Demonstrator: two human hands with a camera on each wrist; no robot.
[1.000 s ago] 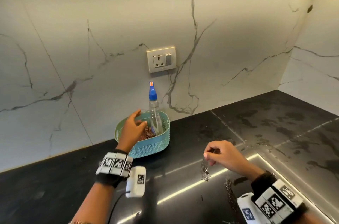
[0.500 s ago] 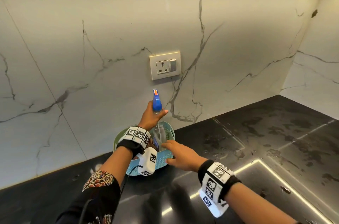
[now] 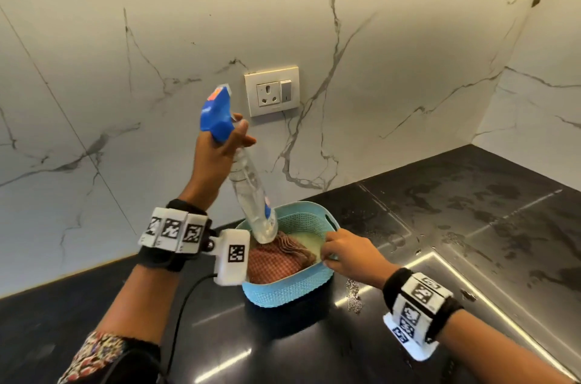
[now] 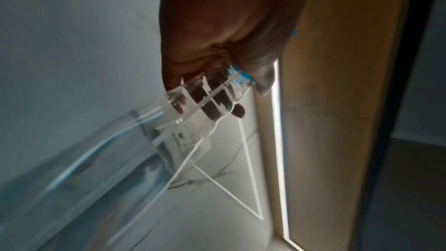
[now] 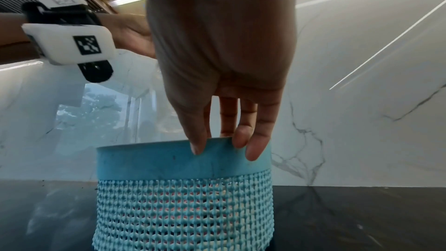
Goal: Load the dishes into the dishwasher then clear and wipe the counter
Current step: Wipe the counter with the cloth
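My left hand [image 3: 224, 148] grips the neck of a clear spray bottle [image 3: 251, 195] with a blue trigger head. The bottle is lifted and tilted, its base just over the teal mesh basket [image 3: 292, 289]. The left wrist view shows my left hand [image 4: 217, 75] wrapped round the spray bottle [image 4: 193, 114]. My right hand [image 3: 328, 253] pinches the basket's near right rim; in the right wrist view the right hand [image 5: 224, 146] has its thumb outside and fingers over the rim of the basket [image 5: 183, 198]. A red checked cloth [image 3: 273, 261] lies inside the basket.
The basket stands on a black counter [image 3: 471, 211] with wet smears, close to the marble back wall. A small heap of crumbs [image 3: 353, 292] lies right of the basket. A wall socket [image 3: 272, 91] sits above it. The counter meets a side wall at the far right.
My left hand took the spray bottle by its neck and lifted it up out of the basket, tilting it. My right hand moved left from the counter to the basket rim and took hold.
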